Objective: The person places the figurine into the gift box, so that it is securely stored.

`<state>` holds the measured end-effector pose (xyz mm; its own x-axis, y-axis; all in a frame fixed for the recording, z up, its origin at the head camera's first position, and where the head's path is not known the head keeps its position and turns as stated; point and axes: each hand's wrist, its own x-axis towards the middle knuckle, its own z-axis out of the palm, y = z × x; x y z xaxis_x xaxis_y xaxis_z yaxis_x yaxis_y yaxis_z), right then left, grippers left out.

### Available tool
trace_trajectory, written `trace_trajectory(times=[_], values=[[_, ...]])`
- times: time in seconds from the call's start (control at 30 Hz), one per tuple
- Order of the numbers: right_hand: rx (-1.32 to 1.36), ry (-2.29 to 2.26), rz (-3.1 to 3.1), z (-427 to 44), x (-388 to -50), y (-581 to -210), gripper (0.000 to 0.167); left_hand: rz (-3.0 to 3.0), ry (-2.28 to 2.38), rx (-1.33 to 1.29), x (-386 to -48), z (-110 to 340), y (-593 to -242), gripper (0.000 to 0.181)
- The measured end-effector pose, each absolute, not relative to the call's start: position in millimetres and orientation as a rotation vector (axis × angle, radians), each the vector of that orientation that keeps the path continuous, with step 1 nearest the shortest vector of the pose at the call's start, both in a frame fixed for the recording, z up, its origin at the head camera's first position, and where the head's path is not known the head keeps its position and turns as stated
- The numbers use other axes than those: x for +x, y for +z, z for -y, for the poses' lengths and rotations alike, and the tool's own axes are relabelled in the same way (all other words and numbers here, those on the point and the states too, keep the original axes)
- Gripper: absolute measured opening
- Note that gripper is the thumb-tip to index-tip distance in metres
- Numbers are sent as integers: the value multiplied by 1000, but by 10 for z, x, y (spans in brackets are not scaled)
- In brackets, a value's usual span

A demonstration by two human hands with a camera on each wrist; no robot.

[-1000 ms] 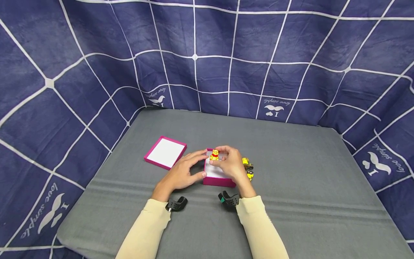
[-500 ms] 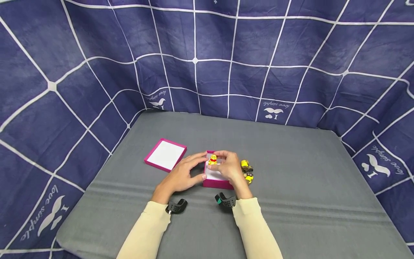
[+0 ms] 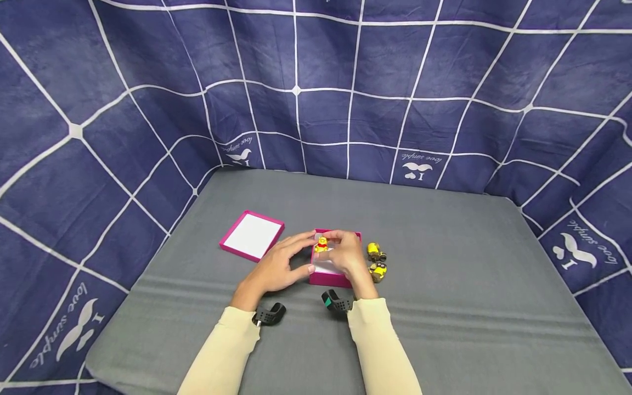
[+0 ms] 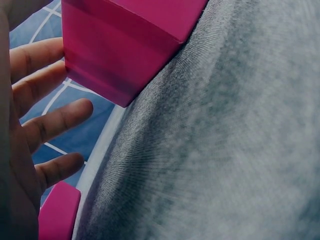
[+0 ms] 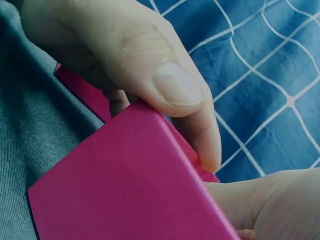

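A small yellow bear figurine [image 3: 322,245] with a red shirt is pinched between the thumb and fingers of my right hand [image 3: 348,255]. That hand reaches into an open magenta box [image 3: 329,280] with a white inside, holding the figurine by the left wall. Whether the figurine touches the bottom cannot be seen. My left hand [image 3: 276,264] rests against the box's left side, its fingers extended and spread in the left wrist view. In the right wrist view, its thumb [image 5: 177,87] lies at the corner of the box [image 5: 115,185].
Left of the box lies a magenta lid [image 3: 252,236], white inside facing up. To the right, a yellow figurine [image 3: 373,250] and another yellow figurine with dark parts [image 3: 378,271] lie on the grey cloth surface [image 3: 464,285]. A blue grid-patterned curtain [image 3: 326,115] surrounds it.
My right hand has moved a little left with the bear figurine, towards the box's left wall. More of the two figurines at right shows. The left hand has stayed in place.
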<state>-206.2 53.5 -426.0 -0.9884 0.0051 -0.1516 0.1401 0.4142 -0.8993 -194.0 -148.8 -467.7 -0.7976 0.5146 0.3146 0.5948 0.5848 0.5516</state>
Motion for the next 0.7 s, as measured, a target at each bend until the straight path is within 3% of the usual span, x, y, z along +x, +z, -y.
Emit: trace_trajectory(times=[0.7], values=[[69, -1428, -2659, -510, -2056, -4317, 51, 2696, -992, -928, -1922, 1479, -4667, 63]])
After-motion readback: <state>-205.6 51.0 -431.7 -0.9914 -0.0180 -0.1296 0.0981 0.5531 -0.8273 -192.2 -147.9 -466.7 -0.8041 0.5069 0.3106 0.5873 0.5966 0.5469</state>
